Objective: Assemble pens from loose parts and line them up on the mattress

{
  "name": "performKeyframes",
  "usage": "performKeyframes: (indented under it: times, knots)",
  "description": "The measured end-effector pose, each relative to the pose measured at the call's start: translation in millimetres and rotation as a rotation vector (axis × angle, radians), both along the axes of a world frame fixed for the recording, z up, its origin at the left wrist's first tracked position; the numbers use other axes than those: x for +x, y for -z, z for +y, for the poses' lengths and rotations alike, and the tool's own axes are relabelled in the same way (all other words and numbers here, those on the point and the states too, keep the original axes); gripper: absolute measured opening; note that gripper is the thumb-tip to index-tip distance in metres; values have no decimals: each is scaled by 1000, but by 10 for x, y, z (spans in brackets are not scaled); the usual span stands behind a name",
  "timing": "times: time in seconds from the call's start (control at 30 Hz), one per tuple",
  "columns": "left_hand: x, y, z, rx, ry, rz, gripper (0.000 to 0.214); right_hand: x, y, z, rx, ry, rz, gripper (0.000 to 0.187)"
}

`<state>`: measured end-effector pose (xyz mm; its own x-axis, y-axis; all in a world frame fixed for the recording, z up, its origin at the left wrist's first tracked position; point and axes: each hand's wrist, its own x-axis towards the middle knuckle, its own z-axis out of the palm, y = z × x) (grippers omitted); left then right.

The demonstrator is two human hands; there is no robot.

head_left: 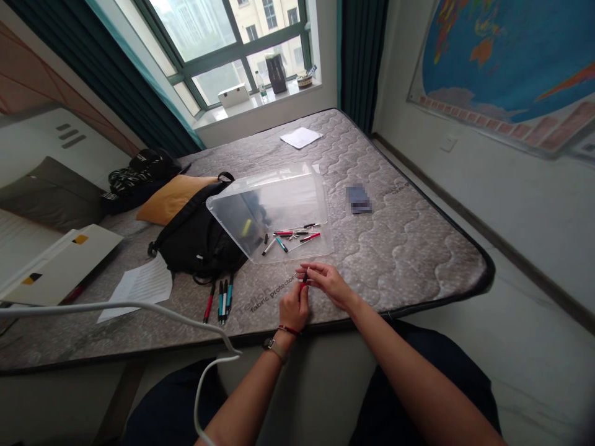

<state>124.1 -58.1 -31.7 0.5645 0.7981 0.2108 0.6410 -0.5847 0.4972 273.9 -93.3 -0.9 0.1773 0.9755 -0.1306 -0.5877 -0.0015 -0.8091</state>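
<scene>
My left hand [294,308] is closed around a red and black pen [304,280] held upright near the mattress's front edge. My right hand [329,284] meets the pen's dark upper end with thumb and fingertips; part of that contact is hidden. Just beyond the hands, a clear plastic box [290,189] lies on its side, opening towards me. Several loose pens and pen parts lie inside it, among them a teal and black pen [281,244] and a red one [310,237]. Left of my hands, a red pen [209,303] and several teal, black and white pens [225,300] lie in a row.
A black backpack [199,238] leans against the box's left side. Printed paper [139,285] and a white carton [60,266] are farther left. A white cable [153,305] crosses in front at left. A blurred dark item [358,199] lies right of the box on the mattress [409,248].
</scene>
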Motion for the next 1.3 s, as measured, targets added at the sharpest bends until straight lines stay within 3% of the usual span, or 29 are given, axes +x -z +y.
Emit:
performKeyframes:
  times: [0.07, 0.23, 0.43, 0.67, 0.93, 1.07, 1.3]
  knots:
    - [4, -9, -2, -4, 0, 6, 29, -1, 17, 6, 0, 8, -11, 39]
    - [11, -26, -13, 0, 24, 10, 29, -39, 102, 62, -69, 204, -108, 34]
    - [9, -7, -3, 11, 3, -12, 27, 41, 41, 2, -1, -43, 14, 40]
    - [7, -23, -4, 0, 21, 11, 28, 29, 95, 51, -43, 123, -51, 30]
    - [3, 17, 10, 5, -7, -12, 28, 49, 49, 12, -3, -55, -53, 41]
    - [9, 5, 2, 23, 8, 26, 29, 34, 79, 60, -31, 75, -133, 32]
    - [53, -81, -28, 25, -6, 61, 29, 92, 151, 114, -133, 261, -61, 39]
